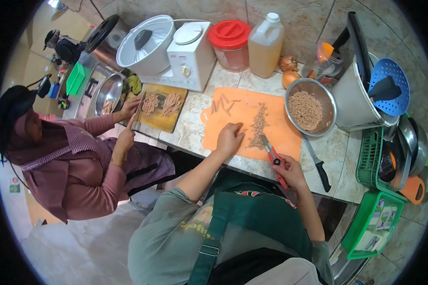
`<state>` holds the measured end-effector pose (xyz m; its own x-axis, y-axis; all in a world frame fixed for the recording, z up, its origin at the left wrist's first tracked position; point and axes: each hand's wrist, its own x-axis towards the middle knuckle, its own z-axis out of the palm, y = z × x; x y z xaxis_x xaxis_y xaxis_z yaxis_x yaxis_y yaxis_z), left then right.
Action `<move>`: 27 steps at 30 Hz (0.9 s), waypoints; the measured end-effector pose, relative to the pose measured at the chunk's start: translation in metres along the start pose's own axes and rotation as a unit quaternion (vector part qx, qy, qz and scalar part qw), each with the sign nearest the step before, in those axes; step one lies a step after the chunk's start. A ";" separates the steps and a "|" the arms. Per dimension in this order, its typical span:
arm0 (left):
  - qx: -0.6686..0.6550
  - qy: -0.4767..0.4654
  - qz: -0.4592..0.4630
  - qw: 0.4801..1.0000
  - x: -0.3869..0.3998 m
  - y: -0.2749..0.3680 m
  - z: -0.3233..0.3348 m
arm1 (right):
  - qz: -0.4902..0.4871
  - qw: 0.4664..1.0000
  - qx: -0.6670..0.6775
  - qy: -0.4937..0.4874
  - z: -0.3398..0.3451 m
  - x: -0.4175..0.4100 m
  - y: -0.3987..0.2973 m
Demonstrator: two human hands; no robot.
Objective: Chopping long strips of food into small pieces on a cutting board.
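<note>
An orange cutting board (273, 98) lies on the tiled counter in front of me. Small diced pieces of pinkish-brown food, perhaps sausage (259, 123), form a long pile down its middle. Uncut strips of the same food (223, 104) sit at the board's far left. My left hand (229, 139) is over the board just left of the pile, thumb and fingers apart, with nothing visible in it. In my right hand (291, 171) is a red utility knife (274, 156), its blade tip at the pile's near end. A steel bowl (331, 124) of diced pieces overlaps the board's right edge.
A black-handled kitchen knife (321, 171) lies right of the board. Behind stand a white stand mixer (190, 58), a red-lidded tub (231, 48), a jug (267, 46) and onions (290, 78). At left, a co-worker (82, 167) cuts strips on a wooden board (164, 123). Dishes fill a green basket (369, 156).
</note>
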<state>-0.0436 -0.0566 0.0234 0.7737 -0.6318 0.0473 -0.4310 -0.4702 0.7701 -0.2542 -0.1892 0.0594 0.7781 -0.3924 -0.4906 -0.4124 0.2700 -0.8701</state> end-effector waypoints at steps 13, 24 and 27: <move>0.034 0.055 0.019 0.998 -0.002 -0.015 0.012 | -0.079 0.968 -0.235 -0.049 0.028 0.007 0.016; 0.035 0.047 0.009 0.998 -0.004 -0.015 0.003 | -0.105 0.946 -0.305 0.028 0.023 0.009 -0.004; 0.029 0.066 0.006 0.997 -0.003 -0.013 0.006 | -0.094 0.954 -0.285 0.028 0.030 0.010 -0.003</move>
<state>-0.0434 -0.0522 0.0099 0.8208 -0.5532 0.1426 -0.4639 -0.4997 0.7315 -0.2308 -0.1682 0.0584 0.8439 -0.4375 -0.3106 -0.4705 -0.3250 -0.8204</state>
